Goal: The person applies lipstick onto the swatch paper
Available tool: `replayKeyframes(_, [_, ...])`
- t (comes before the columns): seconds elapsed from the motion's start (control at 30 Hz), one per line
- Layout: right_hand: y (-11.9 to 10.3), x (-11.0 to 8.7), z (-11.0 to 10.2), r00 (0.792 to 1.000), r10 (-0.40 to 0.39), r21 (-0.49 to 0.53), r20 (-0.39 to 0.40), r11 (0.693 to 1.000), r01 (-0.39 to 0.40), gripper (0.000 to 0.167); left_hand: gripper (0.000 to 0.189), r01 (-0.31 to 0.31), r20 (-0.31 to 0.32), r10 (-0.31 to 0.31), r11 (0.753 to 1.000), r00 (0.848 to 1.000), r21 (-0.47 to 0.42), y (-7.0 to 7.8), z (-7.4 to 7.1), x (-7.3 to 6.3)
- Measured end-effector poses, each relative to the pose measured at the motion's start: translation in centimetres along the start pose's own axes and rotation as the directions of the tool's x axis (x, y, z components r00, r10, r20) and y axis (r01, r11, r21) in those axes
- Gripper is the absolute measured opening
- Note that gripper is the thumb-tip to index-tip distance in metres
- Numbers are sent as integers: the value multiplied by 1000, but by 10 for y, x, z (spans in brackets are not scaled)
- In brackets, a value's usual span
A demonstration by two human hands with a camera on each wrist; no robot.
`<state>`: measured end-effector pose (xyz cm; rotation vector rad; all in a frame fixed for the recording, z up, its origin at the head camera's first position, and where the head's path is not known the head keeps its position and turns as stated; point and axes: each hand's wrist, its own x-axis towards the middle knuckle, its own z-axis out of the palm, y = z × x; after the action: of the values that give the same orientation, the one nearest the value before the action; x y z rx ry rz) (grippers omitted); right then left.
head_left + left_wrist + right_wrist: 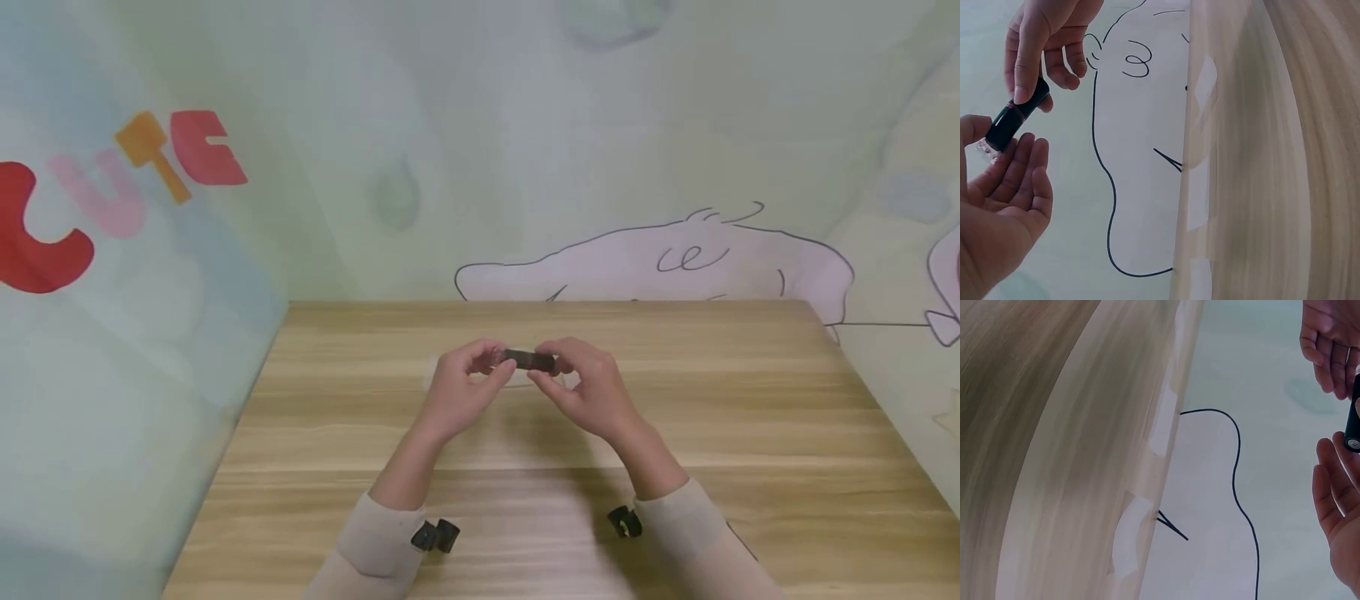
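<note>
A slim black lipstick tube (529, 360) is held lengthwise between both hands, above the table. My left hand (465, 387) pinches its left end between thumb and fingers. A clear, glassy bit (986, 150) shows at that end in the left wrist view. My right hand (592, 387) grips the other end with thumb and fingertips. A thin reddish band (1017, 111) circles the tube near its middle. In the right wrist view a small round label (1353, 444) marks the end by the right hand, and the tube is partly cut off by the frame edge.
Behind the hands a pale, round-edged flat thing (431, 375) lies on the wood-grain table (337, 433), partly covered by them. Strips of white tape (1199, 197) run along the table's far edge. A cartoon-printed wall sheet (337, 167) stands behind it.
</note>
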<state>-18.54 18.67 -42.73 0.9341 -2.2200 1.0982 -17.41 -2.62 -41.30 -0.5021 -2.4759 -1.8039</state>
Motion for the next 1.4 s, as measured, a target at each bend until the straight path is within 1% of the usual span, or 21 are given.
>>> replayKeyframes(0.1, [-1,2,0,1000,-7,1,10,1000,7,26,20,25,-3,-25,999,1000,-35,-2,-2,-3])
replayKeyframes(0.2, [-3,4,0,1000,-5,1,17,1000,5,26,21,33,-7,-34,998,999,-60,-4,-3,-4])
replayKeyframes(0.43, [-6,5,1,1000,6,17,20,1000,-6,27,22,12,6,-12,995,1000,-95,-5,-6,-6])
replayKeyframes(0.7, [-11,7,1,999,17,40,38,999,-18,28,22,10,35,-6,993,999,-119,-6,-9,-8])
replayKeyframes(0.87, [-14,9,1,999,11,55,48,998,-14,25,21,-9,36,14,992,999,-128,-4,-12,-9])
replayKeyframes(1.17, [-16,11,1,999,12,77,39,997,-15,24,19,-40,34,46,989,998,-141,-4,-14,-8])
replayKeyframes(1.4, [-16,14,1,1000,-11,87,27,996,9,24,18,-54,31,59,987,998,-152,-2,-16,-7])
